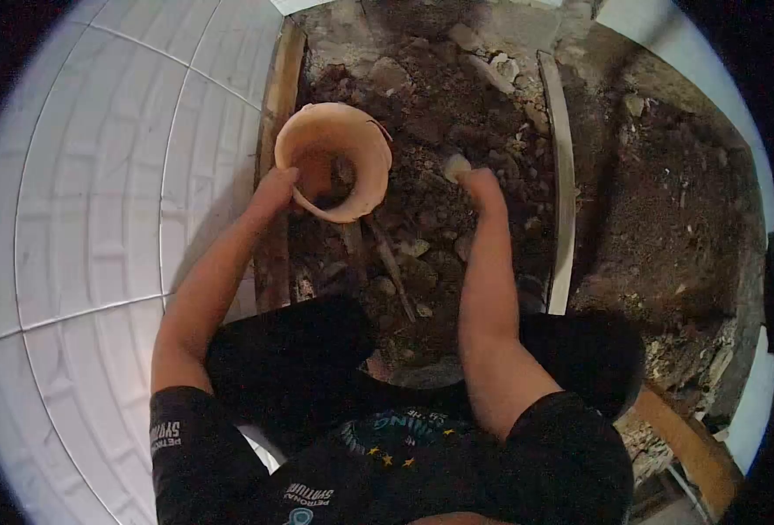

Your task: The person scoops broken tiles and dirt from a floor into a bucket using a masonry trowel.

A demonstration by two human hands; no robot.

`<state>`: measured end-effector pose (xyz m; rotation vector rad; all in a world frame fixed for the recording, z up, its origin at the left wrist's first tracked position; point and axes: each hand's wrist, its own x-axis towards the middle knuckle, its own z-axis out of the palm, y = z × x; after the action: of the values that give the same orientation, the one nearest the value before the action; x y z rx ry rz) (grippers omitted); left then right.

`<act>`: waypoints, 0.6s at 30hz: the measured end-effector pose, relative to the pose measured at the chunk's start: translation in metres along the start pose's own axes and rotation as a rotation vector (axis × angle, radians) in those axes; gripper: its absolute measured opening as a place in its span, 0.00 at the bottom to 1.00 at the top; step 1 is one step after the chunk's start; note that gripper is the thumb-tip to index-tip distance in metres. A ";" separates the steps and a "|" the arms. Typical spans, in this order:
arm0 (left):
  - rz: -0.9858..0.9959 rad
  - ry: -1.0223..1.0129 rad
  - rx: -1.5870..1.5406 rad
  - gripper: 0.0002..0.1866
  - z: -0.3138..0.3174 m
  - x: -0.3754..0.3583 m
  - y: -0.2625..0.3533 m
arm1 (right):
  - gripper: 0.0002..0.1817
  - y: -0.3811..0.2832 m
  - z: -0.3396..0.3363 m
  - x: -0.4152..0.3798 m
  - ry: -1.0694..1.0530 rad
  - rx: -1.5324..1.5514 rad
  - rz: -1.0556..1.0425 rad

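My left hand (275, 189) is closed around the near left rim of a pale orange bucket (373, 171). The bucket tilts toward me, so its mouth shows, with some dark material low inside. To the right of it, my right hand (483, 186) is closed on a pale piece of rubble (455, 166), just above the dirt. Loose brown soil and broken stones (422, 114) lie under and around both hands. The fingers of my right hand are partly hidden behind the hand itself.
A white tiled wall (98, 192) rises close on my left. Wooden boards run along the dirt at the left (284, 79) and right (562, 184). A thin stick (391, 267) lies below the bucket. An orange-brown plank (685, 446) is at the lower right.
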<state>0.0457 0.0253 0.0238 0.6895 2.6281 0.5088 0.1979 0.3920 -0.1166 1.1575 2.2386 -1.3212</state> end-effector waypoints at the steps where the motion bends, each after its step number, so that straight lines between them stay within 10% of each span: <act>1: -0.103 -0.025 -0.167 0.17 -0.002 -0.005 0.007 | 0.17 -0.003 -0.003 -0.005 -0.029 0.040 -0.011; 16: -0.248 0.063 -0.154 0.19 -0.007 0.003 0.007 | 0.20 -0.029 0.043 0.023 -0.102 0.154 -0.128; 18: 0.126 0.093 -0.002 0.20 0.008 0.014 -0.040 | 0.20 -0.024 0.053 0.028 -0.043 0.166 -0.255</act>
<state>0.0222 0.0018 -0.0038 0.8549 2.6808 0.5933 0.1544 0.3558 -0.1474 0.9055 2.3427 -1.6400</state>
